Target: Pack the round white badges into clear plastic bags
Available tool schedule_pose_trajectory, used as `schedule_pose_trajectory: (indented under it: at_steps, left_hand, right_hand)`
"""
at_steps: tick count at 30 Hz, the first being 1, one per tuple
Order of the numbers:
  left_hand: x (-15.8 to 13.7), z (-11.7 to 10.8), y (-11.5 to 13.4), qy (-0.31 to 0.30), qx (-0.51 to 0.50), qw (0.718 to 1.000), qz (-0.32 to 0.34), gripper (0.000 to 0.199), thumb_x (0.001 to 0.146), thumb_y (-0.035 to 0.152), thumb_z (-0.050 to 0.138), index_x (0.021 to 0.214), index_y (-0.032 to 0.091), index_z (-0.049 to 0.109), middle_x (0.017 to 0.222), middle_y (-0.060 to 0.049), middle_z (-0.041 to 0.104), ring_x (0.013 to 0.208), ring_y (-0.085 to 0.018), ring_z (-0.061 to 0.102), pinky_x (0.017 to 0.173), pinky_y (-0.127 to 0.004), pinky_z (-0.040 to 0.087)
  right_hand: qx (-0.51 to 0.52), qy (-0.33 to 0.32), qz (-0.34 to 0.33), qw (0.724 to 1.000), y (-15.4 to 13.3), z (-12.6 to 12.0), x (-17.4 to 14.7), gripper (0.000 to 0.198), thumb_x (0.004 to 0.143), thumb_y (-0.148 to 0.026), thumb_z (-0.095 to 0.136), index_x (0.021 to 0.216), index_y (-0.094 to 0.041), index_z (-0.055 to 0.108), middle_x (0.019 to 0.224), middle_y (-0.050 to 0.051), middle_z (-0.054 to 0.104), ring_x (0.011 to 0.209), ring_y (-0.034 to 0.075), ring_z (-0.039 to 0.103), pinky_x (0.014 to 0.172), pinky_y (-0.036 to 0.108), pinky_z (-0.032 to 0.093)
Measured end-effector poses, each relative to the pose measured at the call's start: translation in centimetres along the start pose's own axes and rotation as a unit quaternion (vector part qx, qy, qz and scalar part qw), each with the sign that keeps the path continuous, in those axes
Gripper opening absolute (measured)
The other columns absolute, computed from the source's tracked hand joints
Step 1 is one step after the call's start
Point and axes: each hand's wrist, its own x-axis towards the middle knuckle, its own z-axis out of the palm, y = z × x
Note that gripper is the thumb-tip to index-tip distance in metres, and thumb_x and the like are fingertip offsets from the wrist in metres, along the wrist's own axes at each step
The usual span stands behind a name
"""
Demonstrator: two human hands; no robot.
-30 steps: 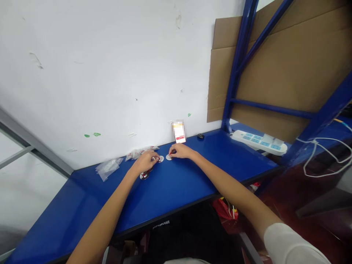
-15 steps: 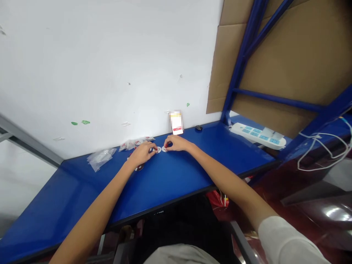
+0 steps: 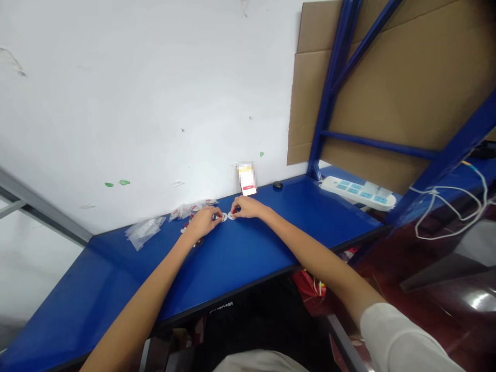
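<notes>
Two small round white discs lie close together on the blue table, the left disc (image 3: 225,217) at the fingertips of my left hand (image 3: 203,222) and the right disc (image 3: 231,216) at those of my right hand (image 3: 248,207). Both hands are closed in a pinch at the discs' edges. A bit of red shows by the right fingertips; what it belongs to is too small to tell. Partly hidden behind and under my left hand are several small round pieces, white and dark red (image 3: 199,242). Clear bags with round red-and-white pieces (image 3: 185,211) lie just beyond that hand.
A phone (image 3: 248,189) with a lit screen leans on the white wall behind my hands. Clear plastic bags (image 3: 144,233) lie at left. To the right are a small black object (image 3: 277,185), a white power strip (image 3: 354,194) and a blue frame (image 3: 321,119).
The camera view has shifted slightly, so the table and wall sit a little lower. Both hands stay at the two discs, with only slight finger movement.
</notes>
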Motion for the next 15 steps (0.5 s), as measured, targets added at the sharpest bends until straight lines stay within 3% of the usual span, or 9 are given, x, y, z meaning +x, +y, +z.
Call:
schedule_pose_trajectory:
  at_steps: [9, 15]
  left_hand:
    - [-0.09, 0.29, 0.15, 0.003, 0.026, 1.000, -0.010, 0.020, 0.098, 0.032, 0.061, 0.106, 0.022, 0.075, 0.098, -0.009, 0.074, 0.094, -0.028, 0.069, 0.085, -0.038, 0.052]
    - [0.24, 0.31, 0.18, -0.032, 0.035, 0.999, 0.004, 0.022, 0.099, 0.033, 0.058, 0.108, 0.022, 0.075, 0.103, -0.009, 0.076, 0.091, -0.027, 0.071, 0.085, -0.037, 0.053]
  right_hand:
    - [-0.050, 0.015, 0.006, 0.999, -0.18, 0.35, -0.10, 0.015, 0.086, -0.027, 0.085, 0.095, -0.016, 0.080, 0.100, 0.008, 0.075, 0.091, 0.019, 0.066, 0.075, 0.025, 0.044]
    - [-0.024, 0.018, -0.004, 1.000, 0.55, 0.68, -0.32, 0.015, 0.085, -0.026, 0.086, 0.094, -0.016, 0.079, 0.099, 0.008, 0.072, 0.094, 0.020, 0.063, 0.080, 0.026, 0.044]
